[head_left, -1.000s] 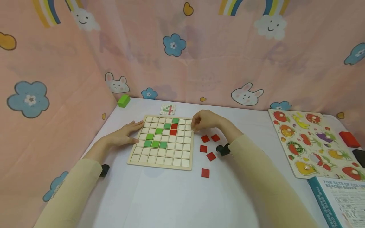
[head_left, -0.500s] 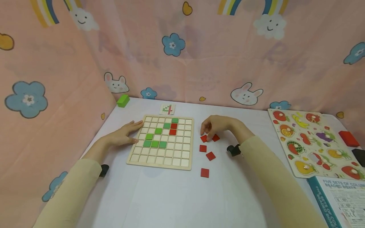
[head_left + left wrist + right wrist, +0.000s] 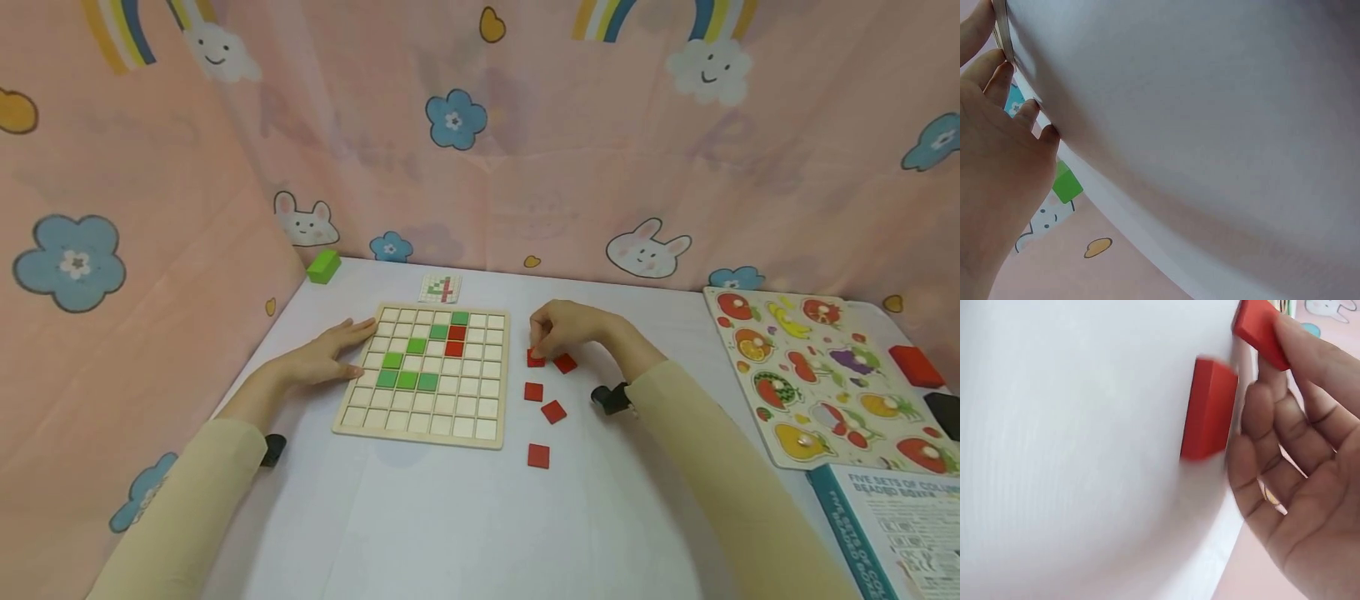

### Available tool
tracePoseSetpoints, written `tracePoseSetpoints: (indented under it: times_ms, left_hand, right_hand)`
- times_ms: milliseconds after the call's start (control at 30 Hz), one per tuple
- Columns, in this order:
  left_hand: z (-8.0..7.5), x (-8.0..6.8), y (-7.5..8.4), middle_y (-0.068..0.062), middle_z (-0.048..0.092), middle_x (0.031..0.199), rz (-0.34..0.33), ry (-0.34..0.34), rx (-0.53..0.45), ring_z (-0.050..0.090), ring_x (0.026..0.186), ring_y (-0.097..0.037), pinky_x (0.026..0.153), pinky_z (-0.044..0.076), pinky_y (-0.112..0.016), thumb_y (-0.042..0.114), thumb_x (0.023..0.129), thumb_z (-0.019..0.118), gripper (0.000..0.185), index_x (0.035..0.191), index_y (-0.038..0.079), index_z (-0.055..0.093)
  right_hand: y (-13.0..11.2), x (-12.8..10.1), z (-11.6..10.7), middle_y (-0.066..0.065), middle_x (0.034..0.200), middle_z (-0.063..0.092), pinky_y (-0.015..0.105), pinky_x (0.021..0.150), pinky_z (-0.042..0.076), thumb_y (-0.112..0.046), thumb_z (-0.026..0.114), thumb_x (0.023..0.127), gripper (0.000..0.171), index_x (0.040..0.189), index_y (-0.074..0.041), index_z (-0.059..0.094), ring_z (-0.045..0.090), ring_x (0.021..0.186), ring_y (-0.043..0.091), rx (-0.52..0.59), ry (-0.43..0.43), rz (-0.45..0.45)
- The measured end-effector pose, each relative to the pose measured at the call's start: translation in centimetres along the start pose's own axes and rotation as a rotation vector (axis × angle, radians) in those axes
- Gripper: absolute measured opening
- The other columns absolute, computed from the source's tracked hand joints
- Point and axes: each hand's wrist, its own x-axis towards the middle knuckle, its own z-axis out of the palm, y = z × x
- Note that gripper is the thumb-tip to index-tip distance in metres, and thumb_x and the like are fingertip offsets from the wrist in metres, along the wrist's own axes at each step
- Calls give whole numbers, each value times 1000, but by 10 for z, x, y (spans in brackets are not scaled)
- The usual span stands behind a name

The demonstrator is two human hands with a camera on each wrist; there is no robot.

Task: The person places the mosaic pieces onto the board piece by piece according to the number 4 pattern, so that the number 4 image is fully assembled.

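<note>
- Right hand (image 3: 564,327) pinches a red tile (image 3: 535,359) at the board's (image 3: 422,433) 3 o'clock, lifting one edge.
- Left hand (image 3: 324,357) lies flat, fingers straight, at 9 o'clock, steadying the board.

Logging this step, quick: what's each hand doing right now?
Left hand: open, fingers straight, resting against the wooden grid board.
Right hand: pinching a red tile beside the board.
</note>
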Motion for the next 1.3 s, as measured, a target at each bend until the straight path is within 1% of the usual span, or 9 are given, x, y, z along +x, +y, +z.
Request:
tracePoseSetpoints:
  times_ms: [100, 200, 333, 433, 533, 700, 933, 1167, 1300]
  left_hand:
    - [0, 0, 0, -14, 13, 168, -2, 2, 0, -4, 154, -47, 118, 2, -73, 28, 92, 65, 81, 158, 13, 21]
    - [0, -1, 2, -13, 13, 168, -1, 3, -3, -4, 154, -46, 118, 2, -73, 28, 92, 65, 81, 158, 12, 21]
    - [-1, -1, 4, -14, 13, 168, -1, 1, -4, -4, 154, -46, 118, 2, -73, 28, 92, 65, 81, 158, 12, 21]
    - [-1, -1, 5, -14, 13, 168, -3, -2, -3, -4, 154, -46, 118, 2, -72, 27, 92, 65, 81, 158, 11, 21]
    - [-2, -2, 6, -14, 12, 168, -5, -2, -5, -4, 154, -46, 118, 2, -72, 27, 92, 65, 81, 158, 11, 20]
    - [-2, -2, 6, -14, 13, 168, -5, 3, -2, -4, 154, -46, 119, 2, -72, 27, 92, 65, 81, 158, 11, 21]
    - [-2, -2, 6, -16, 12, 167, -4, 1, -8, -4, 154, -46, 118, 1, -72, 26, 92, 65, 81, 158, 11, 20]
    - [-2, -2, 5, -16, 13, 167, -5, 4, -7, -4, 154, -46, 118, 1, -72, 25, 92, 65, 81, 158, 11, 21]
    - [-1, -1, 4, -16, 12, 167, -10, -1, -6, -4, 154, -46, 118, 2, -73, 27, 92, 64, 81, 158, 11, 20]
  right_hand:
    - [-5, 5, 3, -2, 75, 60, 25, 68, 44, -16, 73, 85, 10, 89, -9, 67, 53, 74, 14, 59, 53, -35]
    - [-17, 10, 8, -1, 78, 62, 25, 69, 47, -15, 73, 86, 12, 95, -9, 69, 54, 75, 14, 128, 108, -56]
    - [-38, 20, 20, -2, 79, 65, 23, 68, 48, -15, 72, 86, 14, 99, -10, 72, 56, 74, 12, 160, 171, -82]
    - [-54, 26, 29, -3, 79, 68, 22, 68, 46, -15, 72, 86, 13, 98, -12, 75, 56, 75, 10, 130, 203, -108]
    - [-67, 31, 38, -2, 81, 71, 21, 69, 46, -14, 72, 85, 13, 97, -13, 76, 58, 77, 10, 100, 209, -123]
    - [-79, 39, 48, 0, 85, 75, 21, 74, 47, -11, 75, 84, 11, 94, -14, 78, 62, 80, 9, 69, 224, -124]
    - [-87, 42, 60, -2, 82, 77, 25, 80, 49, -12, 80, 80, 4, 83, -14, 78, 64, 82, 9, -12, 256, -151]
    - [-91, 40, 63, -1, 81, 75, 24, 74, 48, -13, 80, 80, 5, 77, -15, 77, 61, 81, 11, -110, 289, -176]
    - [-83, 37, 59, -1, 82, 72, 23, 71, 46, -13, 78, 82, 3, 82, -15, 76, 59, 79, 12, -129, 280, -162]
